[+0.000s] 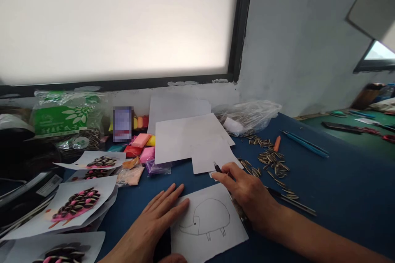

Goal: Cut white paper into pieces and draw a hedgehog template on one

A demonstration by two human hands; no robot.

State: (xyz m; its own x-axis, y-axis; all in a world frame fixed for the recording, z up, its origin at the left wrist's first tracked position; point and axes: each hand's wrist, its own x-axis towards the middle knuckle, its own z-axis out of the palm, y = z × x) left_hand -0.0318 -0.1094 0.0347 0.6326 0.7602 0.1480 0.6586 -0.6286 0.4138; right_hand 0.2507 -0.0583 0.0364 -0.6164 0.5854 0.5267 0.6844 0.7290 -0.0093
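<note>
A sheet of white paper (212, 246) lies on the blue table, bearing a line drawing of a hedgehog-like animal with a pointed snout, domed back and two short legs. My left hand (154, 222) rests at the sheet's left side, fingers stretched out and the thumb near its lower edge. Above the sheet's upper right corner, my right hand (243, 189) is closed around a dark pen (217, 167); the pointed end sticks out past the fingers, and the grip hides much of the rest.
Blank white sheets (188, 139) overlap behind the drawing. Sunflower seeds (273, 160), an orange crayon-like stick (277, 144) and blue tweezers (305, 143) lie right. Colored clay packets (142, 140), a green seed bag (61, 117) and printed hedgehog pictures (105, 189) are left. A clear plastic bag (256, 113) sits behind.
</note>
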